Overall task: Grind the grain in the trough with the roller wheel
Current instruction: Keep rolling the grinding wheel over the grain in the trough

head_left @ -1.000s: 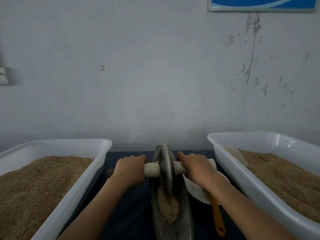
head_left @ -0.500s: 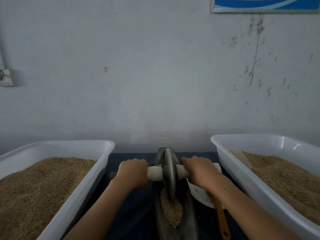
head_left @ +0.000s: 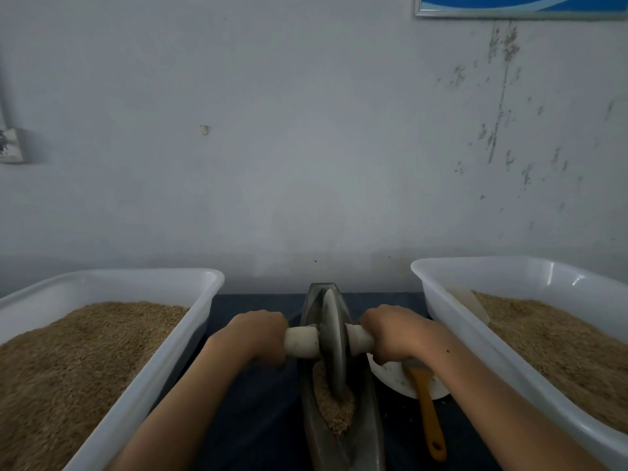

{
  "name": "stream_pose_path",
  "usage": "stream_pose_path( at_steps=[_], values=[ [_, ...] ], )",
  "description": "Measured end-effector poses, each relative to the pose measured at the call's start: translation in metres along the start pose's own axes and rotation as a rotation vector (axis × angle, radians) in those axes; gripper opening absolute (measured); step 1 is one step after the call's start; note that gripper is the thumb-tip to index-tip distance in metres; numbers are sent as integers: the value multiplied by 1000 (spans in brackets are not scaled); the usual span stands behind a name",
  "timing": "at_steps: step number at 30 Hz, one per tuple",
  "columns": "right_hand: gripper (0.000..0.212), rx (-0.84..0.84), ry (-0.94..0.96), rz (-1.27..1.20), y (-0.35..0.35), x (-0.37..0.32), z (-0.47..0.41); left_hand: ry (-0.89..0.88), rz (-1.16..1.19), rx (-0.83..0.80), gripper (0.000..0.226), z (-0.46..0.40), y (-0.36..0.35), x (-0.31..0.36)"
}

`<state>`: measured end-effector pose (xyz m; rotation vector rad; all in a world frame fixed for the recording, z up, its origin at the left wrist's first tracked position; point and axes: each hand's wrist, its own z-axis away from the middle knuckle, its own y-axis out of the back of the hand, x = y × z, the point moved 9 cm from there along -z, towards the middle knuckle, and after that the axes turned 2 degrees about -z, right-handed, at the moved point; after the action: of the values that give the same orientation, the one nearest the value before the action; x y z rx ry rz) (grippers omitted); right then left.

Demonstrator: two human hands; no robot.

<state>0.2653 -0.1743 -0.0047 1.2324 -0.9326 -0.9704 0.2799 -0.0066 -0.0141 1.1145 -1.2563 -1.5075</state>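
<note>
A dark metal boat-shaped trough [head_left: 368, 416] runs away from me on the dark cloth, with tan grain [head_left: 334, 409] piled in its near half. The grey roller wheel [head_left: 333, 341] stands upright in the trough, its lower edge in the grain. A pale wooden axle [head_left: 300, 341] passes through the wheel. My left hand [head_left: 255, 336] grips the axle's left end and my right hand [head_left: 394, 334] grips its right end, knuckles up.
Two white plastic tubs of grain flank the trough, one at the left [head_left: 190, 338] and one at the right [head_left: 452, 321]. A white dish [head_left: 394, 377] with an orange-handled brush [head_left: 428, 409] lies right of the trough. A grey wall stands just behind.
The wheel has rolled a little toward me along the trough with both hands on the axle. The camera has tilted slightly.
</note>
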Motion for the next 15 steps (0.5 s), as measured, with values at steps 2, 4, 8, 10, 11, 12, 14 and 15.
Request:
stream_pose_path(
  at_steps=[2, 4, 8, 10, 11, 12, 14, 15],
  values=[
    [21, -58, -1, -27, -5, 1, 1, -1, 12, -59, 46, 1, -5, 1],
    [22, -46, -8, -33, -5, 2, 0, 15, -9, -33, 46, 0, -3, 0],
    [21, 119, -37, 9, 5, 2, -4, 50, -86, 190, 37, -2, 13, 1],
    [23, 284, -46, 49, 13, 1, -4, 63, -84, 324, 30, 0, 21, 2],
    [23, 351, -51, 58, 16, -1, -4, 68, -75, 378, 28, 2, 23, 2],
    [23, 395, -57, 58, 17, -1, -3, 73, -67, 418, 26, 4, 25, 2],
    [23, 411, -62, 44, 17, -1, -3, 70, -65, 447, 25, 6, 27, 2],
    [22, 391, -61, 39, 17, -1, -3, 62, -71, 433, 26, 6, 26, 3]
  ],
)
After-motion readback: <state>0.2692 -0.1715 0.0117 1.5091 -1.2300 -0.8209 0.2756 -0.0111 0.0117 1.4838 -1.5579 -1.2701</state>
